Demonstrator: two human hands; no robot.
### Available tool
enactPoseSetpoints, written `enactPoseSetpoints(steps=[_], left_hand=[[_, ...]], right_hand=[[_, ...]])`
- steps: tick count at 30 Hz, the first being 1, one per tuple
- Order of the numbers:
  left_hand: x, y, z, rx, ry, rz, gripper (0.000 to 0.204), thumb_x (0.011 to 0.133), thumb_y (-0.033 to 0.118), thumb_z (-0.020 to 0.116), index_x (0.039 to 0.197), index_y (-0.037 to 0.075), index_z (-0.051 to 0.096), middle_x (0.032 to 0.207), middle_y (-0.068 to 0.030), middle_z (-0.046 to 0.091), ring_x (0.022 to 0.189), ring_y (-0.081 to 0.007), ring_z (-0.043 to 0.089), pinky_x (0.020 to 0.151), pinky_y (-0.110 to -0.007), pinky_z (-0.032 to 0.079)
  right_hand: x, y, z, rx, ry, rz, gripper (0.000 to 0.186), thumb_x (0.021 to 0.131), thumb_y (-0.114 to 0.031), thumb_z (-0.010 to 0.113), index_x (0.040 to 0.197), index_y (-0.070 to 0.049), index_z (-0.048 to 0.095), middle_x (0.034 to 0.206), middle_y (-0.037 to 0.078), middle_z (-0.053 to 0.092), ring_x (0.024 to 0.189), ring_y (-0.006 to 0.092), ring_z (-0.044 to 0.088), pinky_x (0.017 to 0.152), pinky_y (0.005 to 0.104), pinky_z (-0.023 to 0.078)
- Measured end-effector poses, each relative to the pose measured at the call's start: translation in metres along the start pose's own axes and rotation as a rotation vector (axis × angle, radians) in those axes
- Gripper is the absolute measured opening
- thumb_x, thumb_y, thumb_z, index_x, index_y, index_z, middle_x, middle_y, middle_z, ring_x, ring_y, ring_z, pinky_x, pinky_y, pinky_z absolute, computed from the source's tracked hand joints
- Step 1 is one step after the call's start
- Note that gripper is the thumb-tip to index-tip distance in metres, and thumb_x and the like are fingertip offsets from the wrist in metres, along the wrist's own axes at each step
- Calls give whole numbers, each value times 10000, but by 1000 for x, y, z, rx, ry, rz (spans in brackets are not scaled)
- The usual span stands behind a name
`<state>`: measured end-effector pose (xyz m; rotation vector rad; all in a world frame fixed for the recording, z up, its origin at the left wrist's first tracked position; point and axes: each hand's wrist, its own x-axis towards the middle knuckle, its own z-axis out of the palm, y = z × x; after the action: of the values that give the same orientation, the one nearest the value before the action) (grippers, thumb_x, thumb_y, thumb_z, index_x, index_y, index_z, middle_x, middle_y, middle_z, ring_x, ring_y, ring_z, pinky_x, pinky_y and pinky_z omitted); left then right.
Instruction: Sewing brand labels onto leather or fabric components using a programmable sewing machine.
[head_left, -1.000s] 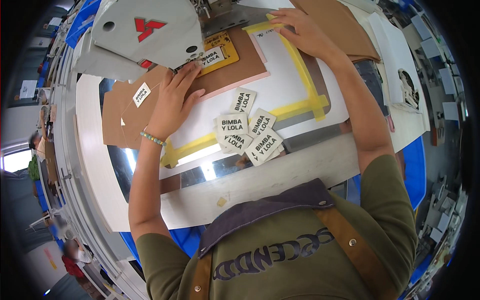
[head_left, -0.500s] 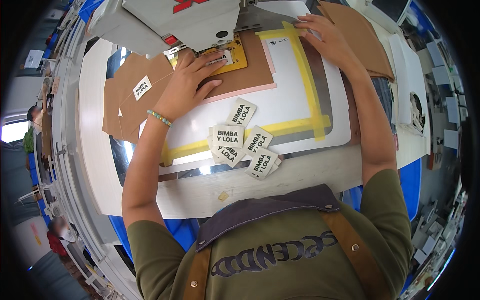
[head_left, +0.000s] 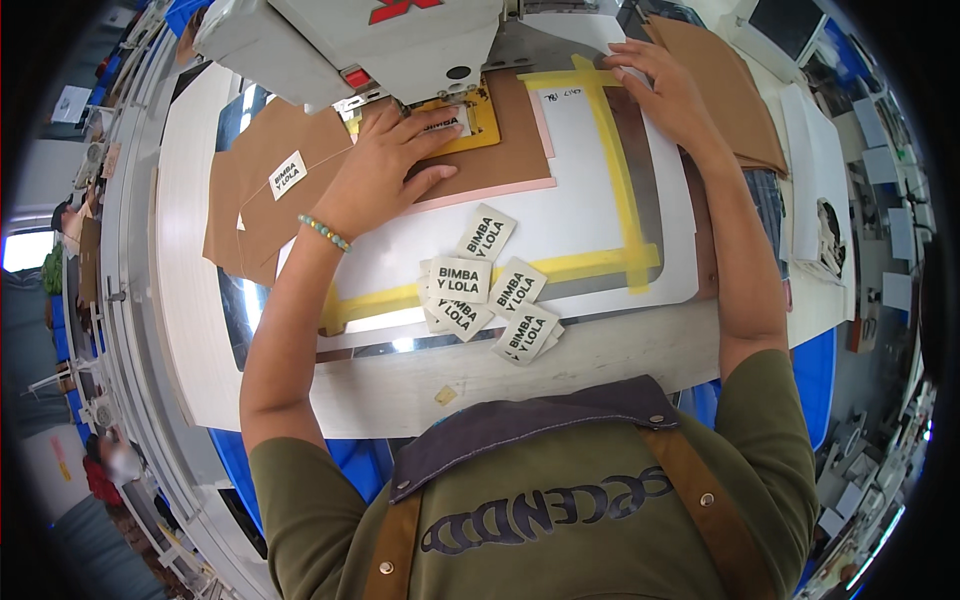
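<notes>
My left hand (head_left: 383,165) lies palm down with fingers spread, the fingertips on a small printed white label (head_left: 462,121) inside a yellow frame (head_left: 487,118). That frame rests on a brown flat piece (head_left: 522,140) beneath the head of a grey-white sewing machine (head_left: 400,45); the needle is hidden. At the far right corner of the white board (head_left: 590,150), my right hand (head_left: 665,92) reaches with extended fingers and holds nothing; whether it touches the board is unclear. Several loose printed labels (head_left: 460,278) lie in a pile on the board's near side.
More brown pieces (head_left: 325,140) lie at the left, one bearing a label (head_left: 287,176). Yellow tape (head_left: 617,160) and pink strips (head_left: 490,190) border the work area. Brown sheets (head_left: 725,90) and a white stack (head_left: 808,150) stand at right. A blue bin (head_left: 815,385) sits below the table.
The whole view has shifted slightly. Both hands keep nearly the same places, the left on the framed label and the right at the board's far corner.
</notes>
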<state>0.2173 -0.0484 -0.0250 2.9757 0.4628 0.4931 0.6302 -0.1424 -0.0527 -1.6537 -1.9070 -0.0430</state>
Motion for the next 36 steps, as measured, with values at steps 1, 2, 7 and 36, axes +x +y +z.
enactPoseSetpoints(steps=[1,2,7,36], left_hand=[[0,0,-1,-13,-16,-12,431,971,263,731,1377,126,695,1511,-9,607,1077,-337,475,1047,-421,460],[0,1,-2,-26,-32,-24,429,974,269,729,1377,126,695,1510,-10,607,1072,-341,474,1043,-422,461],[1,4,1,-4,-22,-65,438,984,255,713,1408,148,686,1483,-42,632,1044,-350,482,1033,-431,467],[-63,-34,-19,-240,-19,-337,588,856,181,828,1415,76,679,1528,-96,580,1470,-313,473,1228,-442,371]], right_hand=[[0,-1,0,2,1,-1,274,1041,-183,627,1269,-87,746,1442,78,663,1436,275,522,1209,406,396],[-1,-1,-1,4,1,-2,272,1041,-181,628,1267,-88,746,1441,77,664,1436,275,522,1207,406,398],[-8,-7,-1,-8,5,-17,282,1043,-187,632,1284,-87,737,1433,70,668,1440,271,518,1208,405,398],[-25,-122,16,-80,-241,-326,367,1009,-327,672,1261,-69,739,1368,70,690,1281,274,624,1090,416,500]])
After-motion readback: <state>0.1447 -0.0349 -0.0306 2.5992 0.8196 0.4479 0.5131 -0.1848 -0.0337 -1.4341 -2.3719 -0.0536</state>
